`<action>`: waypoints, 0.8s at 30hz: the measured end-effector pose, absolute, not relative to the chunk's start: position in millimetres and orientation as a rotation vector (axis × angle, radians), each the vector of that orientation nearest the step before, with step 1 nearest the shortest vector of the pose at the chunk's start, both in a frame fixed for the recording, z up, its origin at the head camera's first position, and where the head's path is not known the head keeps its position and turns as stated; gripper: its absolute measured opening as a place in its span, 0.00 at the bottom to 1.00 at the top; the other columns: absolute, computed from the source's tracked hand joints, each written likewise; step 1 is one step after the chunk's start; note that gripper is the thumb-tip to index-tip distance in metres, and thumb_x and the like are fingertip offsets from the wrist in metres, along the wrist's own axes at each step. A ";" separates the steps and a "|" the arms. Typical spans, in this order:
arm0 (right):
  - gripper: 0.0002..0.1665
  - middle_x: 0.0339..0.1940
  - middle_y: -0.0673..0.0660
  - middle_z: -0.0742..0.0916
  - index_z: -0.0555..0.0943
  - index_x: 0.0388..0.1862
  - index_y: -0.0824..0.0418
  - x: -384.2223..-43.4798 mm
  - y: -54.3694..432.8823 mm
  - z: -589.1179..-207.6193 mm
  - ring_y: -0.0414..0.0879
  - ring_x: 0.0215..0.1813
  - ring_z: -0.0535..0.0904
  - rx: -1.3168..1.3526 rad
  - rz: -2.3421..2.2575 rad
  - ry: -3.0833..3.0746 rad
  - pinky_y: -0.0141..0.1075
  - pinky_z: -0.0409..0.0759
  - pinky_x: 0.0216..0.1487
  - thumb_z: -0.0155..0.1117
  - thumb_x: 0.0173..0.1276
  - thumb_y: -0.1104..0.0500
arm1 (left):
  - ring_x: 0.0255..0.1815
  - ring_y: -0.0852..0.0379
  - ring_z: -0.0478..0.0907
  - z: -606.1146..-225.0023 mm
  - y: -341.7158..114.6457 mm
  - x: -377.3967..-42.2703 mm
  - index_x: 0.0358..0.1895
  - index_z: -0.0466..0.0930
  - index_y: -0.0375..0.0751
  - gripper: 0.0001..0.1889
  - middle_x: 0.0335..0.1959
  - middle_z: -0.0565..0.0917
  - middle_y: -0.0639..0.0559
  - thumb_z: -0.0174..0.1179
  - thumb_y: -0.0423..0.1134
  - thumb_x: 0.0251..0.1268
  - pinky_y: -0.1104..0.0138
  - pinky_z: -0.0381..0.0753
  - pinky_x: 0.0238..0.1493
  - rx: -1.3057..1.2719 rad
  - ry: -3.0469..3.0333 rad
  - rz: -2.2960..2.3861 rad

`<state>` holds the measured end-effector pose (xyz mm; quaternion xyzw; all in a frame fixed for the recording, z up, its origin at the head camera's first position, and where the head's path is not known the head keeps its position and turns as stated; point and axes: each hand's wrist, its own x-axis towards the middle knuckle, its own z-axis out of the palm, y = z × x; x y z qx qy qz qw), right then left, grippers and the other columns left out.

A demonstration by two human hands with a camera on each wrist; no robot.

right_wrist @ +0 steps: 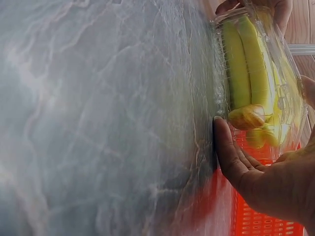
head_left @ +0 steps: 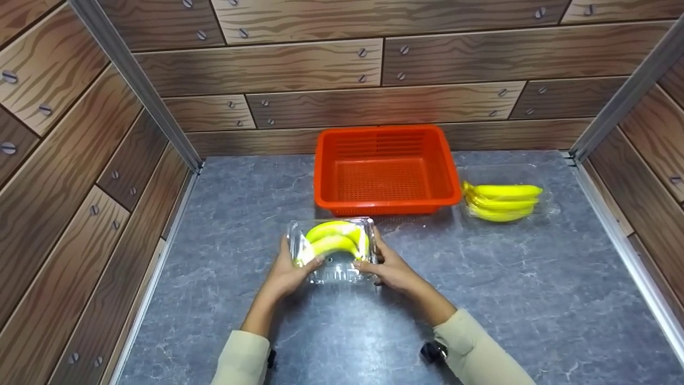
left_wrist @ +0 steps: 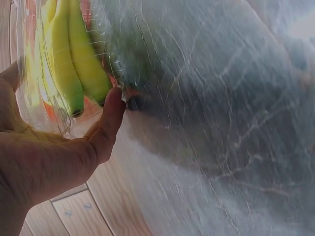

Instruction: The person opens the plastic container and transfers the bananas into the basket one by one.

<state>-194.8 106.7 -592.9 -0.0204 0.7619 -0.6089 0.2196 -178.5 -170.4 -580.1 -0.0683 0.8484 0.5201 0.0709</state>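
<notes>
A clear plastic clamshell box (head_left: pixel 337 274) with yellow bananas (head_left: pixel 334 245) inside sits in front of the basket, between both hands. My left hand (head_left: pixel 288 275) grips its left side, with the thumb over the near left part. On the opposite side my right hand (head_left: pixel 394 267) holds the box, thumb on top near the right corner. In the left wrist view, fingers (left_wrist: pixel 106 123) reach under the box, and the green-tipped bananas show through its ribbed wall. The right wrist view shows fingertips (right_wrist: pixel 224 132) at the box's lower edge, beside the banana stems.
Behind the box stands an orange-red plastic basket (head_left: pixel 385 206) with a perforated bottom and nothing in it. To its right, another clear box (head_left: pixel 502 172) holds a bunch of bananas (head_left: pixel 502 203). Wood-patterned walls (head_left: pixel 299 67) enclose the grey marbled table (head_left: pixel 534 299) on three sides.
</notes>
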 end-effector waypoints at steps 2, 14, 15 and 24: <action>0.71 0.80 0.81 0.67 0.37 0.91 0.43 -194.4 107.4 -592.4 0.55 0.53 0.83 -0.052 -1.692 2.096 0.36 0.83 0.34 0.78 0.68 0.47 | 0.87 0.26 0.53 -580.6 -169.4 -178.2 0.87 0.37 0.31 0.65 0.85 0.53 0.23 0.76 0.54 0.61 0.38 0.54 0.87 -0.202 2.552 1.564; 0.71 0.77 0.81 0.69 0.36 0.91 0.44 -193.0 107.8 -590.8 0.56 0.53 0.83 -0.053 -1.684 2.105 0.39 0.86 0.36 0.78 0.67 0.47 | 0.86 0.24 0.54 -581.0 -170.0 -178.2 0.87 0.37 0.32 0.65 0.85 0.53 0.22 0.76 0.55 0.62 0.38 0.53 0.87 -0.202 2.551 1.564; 0.71 0.77 0.82 0.69 0.36 0.91 0.44 -193.1 108.0 -591.0 0.56 0.51 0.83 -0.051 -1.686 2.099 0.38 0.85 0.35 0.78 0.67 0.47 | 0.86 0.25 0.53 -581.0 -170.0 -178.4 0.87 0.36 0.31 0.66 0.85 0.53 0.22 0.76 0.56 0.62 0.38 0.53 0.87 -0.201 2.552 1.562; 0.72 0.82 0.83 0.62 0.36 0.91 0.40 -193.9 111.0 -592.9 0.50 0.41 0.81 -0.047 -1.686 2.083 0.34 0.84 0.32 0.79 0.67 0.46 | 0.86 0.25 0.55 -580.2 -168.6 -178.9 0.87 0.37 0.31 0.65 0.85 0.54 0.22 0.75 0.55 0.62 0.39 0.54 0.87 -0.198 2.558 1.537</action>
